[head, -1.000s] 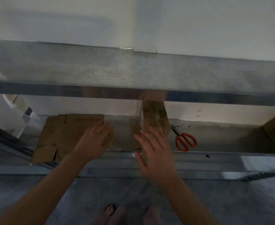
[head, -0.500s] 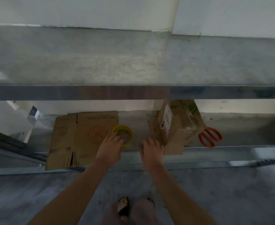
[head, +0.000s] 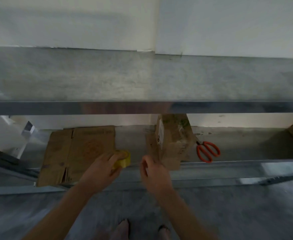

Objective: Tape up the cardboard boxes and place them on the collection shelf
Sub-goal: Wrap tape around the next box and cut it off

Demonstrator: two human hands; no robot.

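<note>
The brown cardboard box (head: 175, 141) stands on the lower metal shelf (head: 228, 168). Taping seems about to begin, and the next move calls for drawing a strip across the box's seam. Left of the box, the left hand (head: 104, 168) grips a yellow tape roll (head: 124, 159). The right hand (head: 152, 172) curls beside the box, and I cannot tell whether it pinches the tape's end.

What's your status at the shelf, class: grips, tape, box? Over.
Left grip holds yellow tape roll. Right grip curled beside it, hold unclear. Cardboard box upright just beyond. Scissors right of box.
</note>
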